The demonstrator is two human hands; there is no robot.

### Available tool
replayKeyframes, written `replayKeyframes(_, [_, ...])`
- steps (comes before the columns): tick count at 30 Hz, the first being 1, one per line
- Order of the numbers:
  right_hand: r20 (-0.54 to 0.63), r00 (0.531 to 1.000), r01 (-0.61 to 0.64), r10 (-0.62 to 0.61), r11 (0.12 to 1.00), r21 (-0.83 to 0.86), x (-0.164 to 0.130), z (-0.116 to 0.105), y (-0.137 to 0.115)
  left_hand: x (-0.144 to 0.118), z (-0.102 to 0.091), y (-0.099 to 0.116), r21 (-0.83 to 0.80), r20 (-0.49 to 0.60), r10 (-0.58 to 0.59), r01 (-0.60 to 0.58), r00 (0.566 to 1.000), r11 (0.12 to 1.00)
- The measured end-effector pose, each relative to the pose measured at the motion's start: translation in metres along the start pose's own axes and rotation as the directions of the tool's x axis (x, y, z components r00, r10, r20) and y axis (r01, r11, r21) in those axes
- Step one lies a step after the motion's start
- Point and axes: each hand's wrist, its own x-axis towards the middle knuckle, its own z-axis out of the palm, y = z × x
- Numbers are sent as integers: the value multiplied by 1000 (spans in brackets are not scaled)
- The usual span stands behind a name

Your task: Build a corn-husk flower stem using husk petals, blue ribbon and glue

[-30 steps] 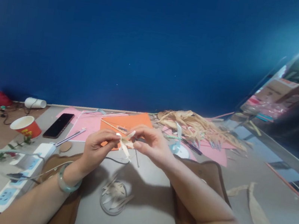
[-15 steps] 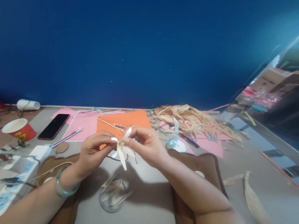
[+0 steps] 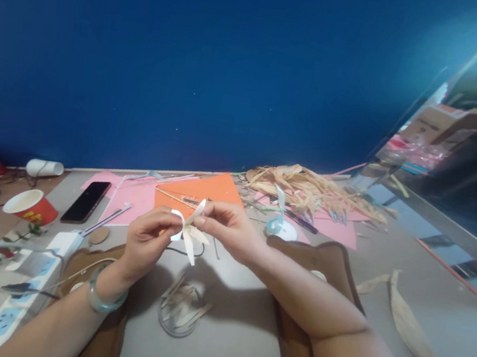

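Note:
Between my hands is a pale flower made of narrow dried-husk petals (image 3: 191, 236), held up above the table. My left hand (image 3: 147, 241) pinches it from the left, near its centre, with a bangle on the wrist. From the right, my right hand (image 3: 225, 229) has thumb and forefinger closed on an upright petal. Some petals spread downward and to the right. Below the hands, a clear round dish (image 3: 176, 331) holds several pale husk strips (image 3: 183, 304). The flower's stem side is hidden by my left fingers.
A heap of dried husks (image 3: 296, 181) lies at the back right, near an orange sheet (image 3: 214, 190) and pink paper (image 3: 134, 195). At left are a phone (image 3: 86, 201), a paper cup (image 3: 32, 207) and a power strip (image 3: 34, 285). Brown pads (image 3: 311, 262) lie under my forearms.
The flower has turned slightly and shifted a little left, with its petals at a new angle. My right hand has moved slightly left and now pinches the upright petal.

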Motion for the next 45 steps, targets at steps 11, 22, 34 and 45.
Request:
replayKeyframes(11, [-86, 996, 17, -39, 969, -245, -6, -4, -5, 2, 0, 1, 84, -96, -15, 23, 995, 996])
replayKeyframes(22, [-113, 993, 29, -45, 990, -141, -5, -1, -7, 4, 0, 3, 17, -49, -44, 45, 998, 999])
replayKeyframes(34, [116, 988, -103, 98, 994, 46, -4, -4, 2, 7, 2, 1, -113, 205, 100, -78, 974, 990])
replayKeyframes(45, [35, 999, 4, 2, 987, -160, -7, 6, 0, 2, 5, 2, -30, 217, 186, -184, 958, 983])
